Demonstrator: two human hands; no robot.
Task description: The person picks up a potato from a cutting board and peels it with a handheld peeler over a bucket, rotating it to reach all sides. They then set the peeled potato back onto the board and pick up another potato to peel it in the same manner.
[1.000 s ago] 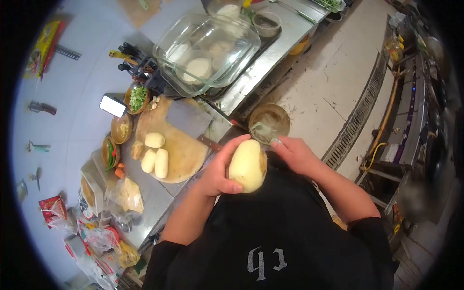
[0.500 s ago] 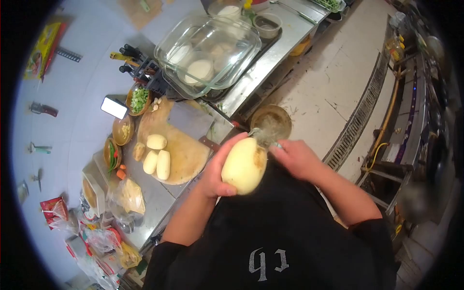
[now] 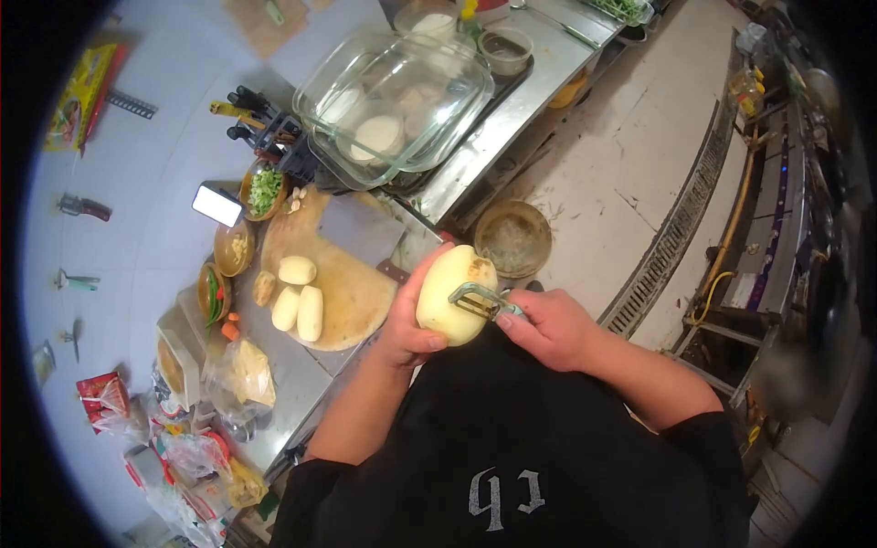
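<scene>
My left hand is wrapped round a large pale-yellow potato, mostly peeled, with a brown patch near its top. My right hand grips a peeler by its light handle. The peeler's blade end lies against the potato's right side. Beyond the hands, on a round wooden cutting board, sit several smaller peeled potatoes and a brownish knobbly piece. A cleaver with a brown handle lies on the board as well.
Below the counter stands a round brown bin. Glass baking dishes are on the counter, beside a knife rack. Bowls of chopped greens, pale pieces and chillies line the board's left side, near a phone.
My right hand has moved down and the peeler, blurred before, now rests on the potato. The potato has turned in my left hand and tilted, its brown patch now higher.
</scene>
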